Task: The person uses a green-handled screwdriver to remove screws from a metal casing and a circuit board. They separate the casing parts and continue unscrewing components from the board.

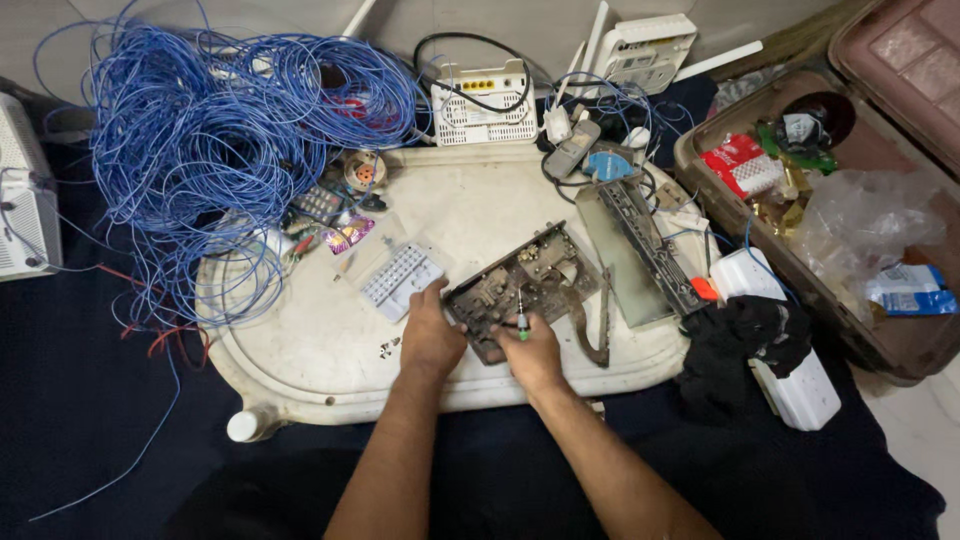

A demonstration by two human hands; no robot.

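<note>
Both forearms enter from the lower edge, bare, and converge toward the centre. Left hand [430,338]: palm down, fingers curled forward, thumb side turned inward toward the other hand. Right hand [530,355]: knuckles up, fingers drawn together in a pinch-type grip; the fingertips are hidden from this angle, so the closure appears firm but cannot be confirmed. The hands sit just beside each other, wrists straight, elbows out of view
</note>
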